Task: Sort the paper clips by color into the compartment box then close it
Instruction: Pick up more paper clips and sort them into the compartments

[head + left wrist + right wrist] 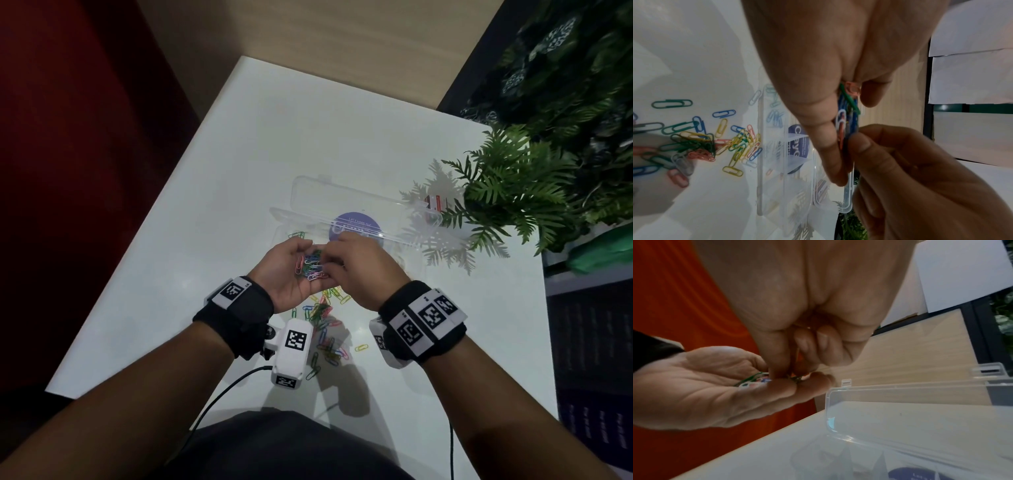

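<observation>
Paper clips (313,265) fill the cupped left hand (291,270); right-hand fingers (337,263) pinch one.

The right hand (356,263) covers part of the compartment box (284,226), so most compartments' contents cannot be told. Its fingers (777,363) hide which paper clip they pinch in the left hand (291,270). The plant (513,192) hides the open lid's (342,195) end by the table's right edge.
</observation>
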